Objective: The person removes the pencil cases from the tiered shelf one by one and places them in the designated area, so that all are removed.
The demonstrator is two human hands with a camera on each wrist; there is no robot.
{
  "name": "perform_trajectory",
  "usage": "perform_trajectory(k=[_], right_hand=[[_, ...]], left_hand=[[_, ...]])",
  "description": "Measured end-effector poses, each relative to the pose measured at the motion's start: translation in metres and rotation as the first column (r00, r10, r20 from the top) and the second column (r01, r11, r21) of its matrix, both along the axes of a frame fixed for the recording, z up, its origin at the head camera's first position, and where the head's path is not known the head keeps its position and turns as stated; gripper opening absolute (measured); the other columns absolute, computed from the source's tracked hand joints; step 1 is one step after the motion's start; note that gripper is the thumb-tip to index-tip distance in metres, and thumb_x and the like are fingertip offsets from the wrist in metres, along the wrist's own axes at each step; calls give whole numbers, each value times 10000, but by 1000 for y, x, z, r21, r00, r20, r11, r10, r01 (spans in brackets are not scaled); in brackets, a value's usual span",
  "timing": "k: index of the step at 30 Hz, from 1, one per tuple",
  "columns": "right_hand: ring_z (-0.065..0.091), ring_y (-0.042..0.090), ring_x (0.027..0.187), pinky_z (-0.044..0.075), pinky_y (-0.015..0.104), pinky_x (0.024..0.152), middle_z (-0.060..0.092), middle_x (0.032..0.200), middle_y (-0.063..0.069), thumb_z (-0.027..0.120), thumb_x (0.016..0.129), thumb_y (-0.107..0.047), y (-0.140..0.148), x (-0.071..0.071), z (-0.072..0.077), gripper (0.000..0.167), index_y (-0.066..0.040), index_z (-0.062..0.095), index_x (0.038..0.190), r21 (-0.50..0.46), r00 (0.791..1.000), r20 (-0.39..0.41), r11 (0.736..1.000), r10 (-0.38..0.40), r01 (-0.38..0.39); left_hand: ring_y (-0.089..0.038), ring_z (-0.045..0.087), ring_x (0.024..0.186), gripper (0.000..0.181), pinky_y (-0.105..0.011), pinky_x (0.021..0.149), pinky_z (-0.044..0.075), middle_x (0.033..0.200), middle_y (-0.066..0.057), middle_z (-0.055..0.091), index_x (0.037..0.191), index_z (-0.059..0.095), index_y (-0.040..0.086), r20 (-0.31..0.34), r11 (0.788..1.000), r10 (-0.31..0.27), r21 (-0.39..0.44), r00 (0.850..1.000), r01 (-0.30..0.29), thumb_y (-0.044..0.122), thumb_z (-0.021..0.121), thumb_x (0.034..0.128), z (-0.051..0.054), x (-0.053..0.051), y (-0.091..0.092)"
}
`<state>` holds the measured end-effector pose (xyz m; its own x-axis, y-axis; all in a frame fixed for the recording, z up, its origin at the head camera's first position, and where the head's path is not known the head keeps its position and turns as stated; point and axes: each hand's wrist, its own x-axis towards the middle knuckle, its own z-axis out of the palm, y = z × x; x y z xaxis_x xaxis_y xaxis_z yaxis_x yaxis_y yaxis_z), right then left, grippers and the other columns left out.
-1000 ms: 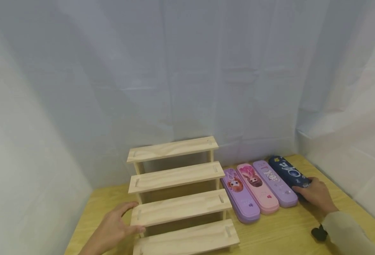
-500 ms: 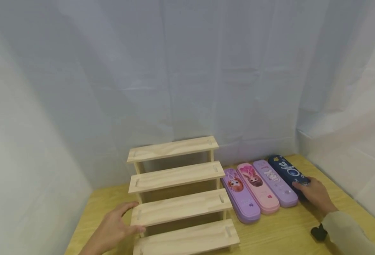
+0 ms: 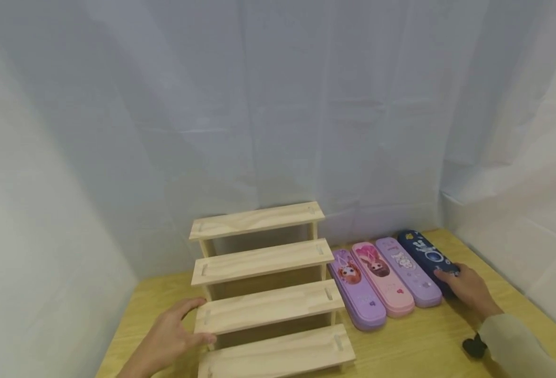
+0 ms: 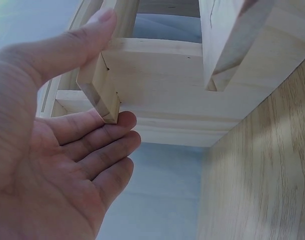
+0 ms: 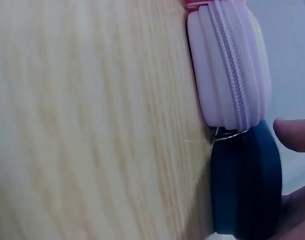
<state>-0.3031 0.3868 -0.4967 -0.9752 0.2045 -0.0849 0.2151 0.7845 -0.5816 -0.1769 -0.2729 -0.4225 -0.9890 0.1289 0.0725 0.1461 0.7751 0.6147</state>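
At the left end of a stepped wooden shelf rack (image 3: 263, 262), my left hand (image 3: 166, 336) holds the second board from the front. In the left wrist view my left hand (image 4: 57, 135) has its thumb on one side of the board end (image 4: 100, 92) and fingertips on the other. On the right, my right hand (image 3: 469, 289) rests over the near end of a navy pencil case (image 3: 426, 254) with an astronaut print. In the right wrist view the thumb (image 5: 295, 135) stands raised off the navy case (image 5: 245, 185); the other fingers are mostly hidden.
Beside the navy case lie a lilac pencil case (image 3: 407, 273), a pink one (image 3: 381, 278) and a purple one (image 3: 355, 289), side by side. The purple one is close to the rack. A wooden table (image 3: 400, 346) bears everything, with pale sheeting (image 3: 282, 105) behind and at both sides.
My right thumb has lifted from the navy case's side to above its top. The navy case has shifted very slightly. My left hand and the rack stay as they were.
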Motion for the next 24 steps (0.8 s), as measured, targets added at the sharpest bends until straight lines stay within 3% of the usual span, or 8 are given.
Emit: perform_trajectory(k=[4, 10, 13, 17, 24], right_hand=[[352, 656, 1263, 339, 770, 1048, 321, 1408, 497, 460, 1022, -549, -8, 6, 5, 913, 214, 233, 1469, 61, 991, -135, 998, 17, -8], [324, 655, 1313, 302, 785, 1058, 325, 1463, 472, 524, 1023, -485, -35, 12, 30, 829, 153, 280, 1492, 90, 945, -307, 992, 116, -93], [337, 647, 1324, 304, 776, 1069, 342, 1468, 463, 548, 1017, -447, -50, 14, 43, 796, 138, 299, 1495, 101, 919, -357, 985, 169, -142], [382, 620, 1312, 325, 759, 1057, 391, 1451, 439, 606, 983, -364, -69, 21, 58, 742, 121, 347, 1481, 100, 869, -445, 976, 216, -191], [343, 605, 1365, 278, 776, 1089, 359, 1521, 383, 649, 966, -339, -104, 35, 88, 749, 67, 342, 1514, 177, 797, -516, 949, 315, -261]], left_hand=[[-493, 484, 1379, 870, -651, 1067, 473, 1499, -195, 534, 1436, 533, 120, 1, 1000, 3, -8, 1000, -3, 536, 848, 741, 1, 1, -2], [-512, 461, 1390, 865, -693, 1068, 444, 1529, -211, 496, 1476, 484, 99, -12, 999, 12, -30, 1000, -12, 566, 783, 813, 3, 4, -4], [-538, 417, 1408, 904, -730, 1074, 404, 1561, -246, 438, 1520, 410, 56, -49, 997, 48, -52, 998, -51, 599, 717, 866, 6, 5, -6], [-555, 328, 1448, 956, -766, 1099, 327, 1615, -270, 331, 1574, 299, 35, -119, 995, 81, -52, 990, -88, 597, 680, 901, 13, 4, -8], [-588, 257, 1463, 950, -792, 1090, 292, 1671, -275, 174, 1626, 163, 88, -228, 992, 86, -70, 970, -104, 518, 666, 945, 32, 4, -10]])
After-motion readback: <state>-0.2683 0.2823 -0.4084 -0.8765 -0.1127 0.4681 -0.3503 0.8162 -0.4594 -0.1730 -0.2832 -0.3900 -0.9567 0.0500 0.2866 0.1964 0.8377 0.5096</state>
